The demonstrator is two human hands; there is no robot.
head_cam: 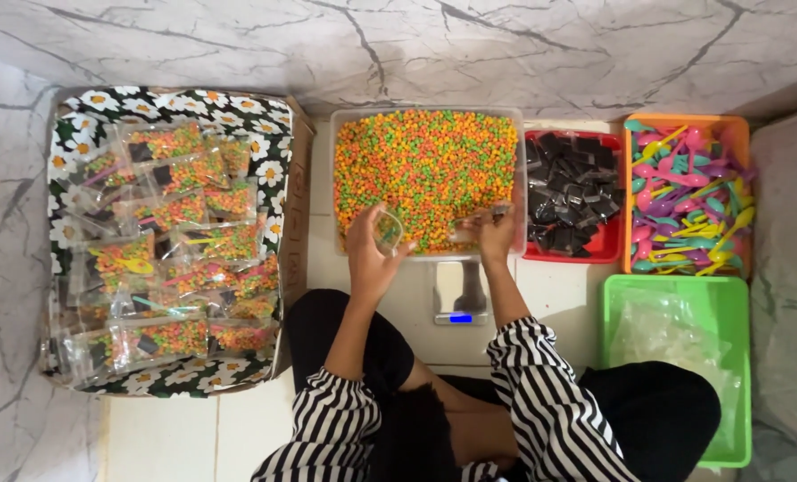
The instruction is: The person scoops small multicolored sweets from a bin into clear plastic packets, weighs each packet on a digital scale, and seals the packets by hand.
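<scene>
Head view, from nine o'clock across: a flowered box [284, 170] lies full of sealed clear packets [175, 259], each with coloured candy, a dark square and a spoon. Next, at twelve o'clock, a clear tub [340, 161] holds orange, green and yellow candy [425, 165].

Over the tub's near edge the left hand [369, 250] is curled around a small clear cup [388, 230], fingers wrapped about its wall; the cup is tipped, its mouth facing roughly two o'clock toward the candy, its axis slanting from eight to two. Just beside it, the right hand [495, 234] is closed on something clear and thin at the tub's rim, lying roughly along the nine-to-three line; what it is I cannot tell.

Below the tub, at six o'clock from it, sits a small scale [460, 299] with a blue display. Rightward, a red tray [606, 245] holds dark wrapped pieces [566, 192], an orange tray [689, 122] holds coloured plastic spoons [689, 201], and at four o'clock a green tray [675, 290] holds clear bags [671, 344].
</scene>
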